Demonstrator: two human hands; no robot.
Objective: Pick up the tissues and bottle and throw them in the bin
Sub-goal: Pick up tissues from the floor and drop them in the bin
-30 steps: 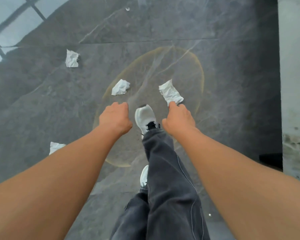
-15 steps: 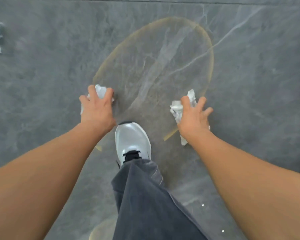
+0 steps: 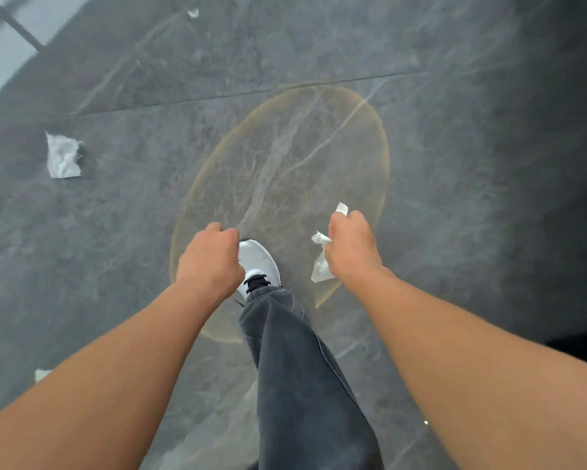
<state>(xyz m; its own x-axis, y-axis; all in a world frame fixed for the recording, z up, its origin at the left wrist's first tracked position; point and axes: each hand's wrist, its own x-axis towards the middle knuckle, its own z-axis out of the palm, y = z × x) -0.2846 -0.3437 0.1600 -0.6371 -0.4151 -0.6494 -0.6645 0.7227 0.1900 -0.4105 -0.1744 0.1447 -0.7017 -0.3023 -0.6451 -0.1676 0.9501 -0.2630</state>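
Observation:
My right hand [image 3: 351,252] is closed on a crumpled white tissue [image 3: 320,269], whose ends stick out above and below the fist, lifted off the grey floor. My left hand [image 3: 210,262] is a closed fist; the tissue it took hold of is hidden inside it and none lies beneath it. Another crumpled tissue [image 3: 62,157] lies on the floor at the far left. A further tissue [image 3: 41,374] peeks out beside my left forearm. A small white scrap [image 3: 193,13] lies far ahead. No bottle or bin is in view.
I stand on grey marble tiles with a round brownish ring mark [image 3: 385,171] under my hands. My white shoe [image 3: 256,262] and dark trouser leg are between my arms. A dark object [image 3: 576,347] sits at the right edge, and bright glazing [image 3: 7,28] fills the top-left corner.
Both hands closed on the two nearest tissues and rose from the floor. The view pulled back up, so the tissues at the left are in sight again.

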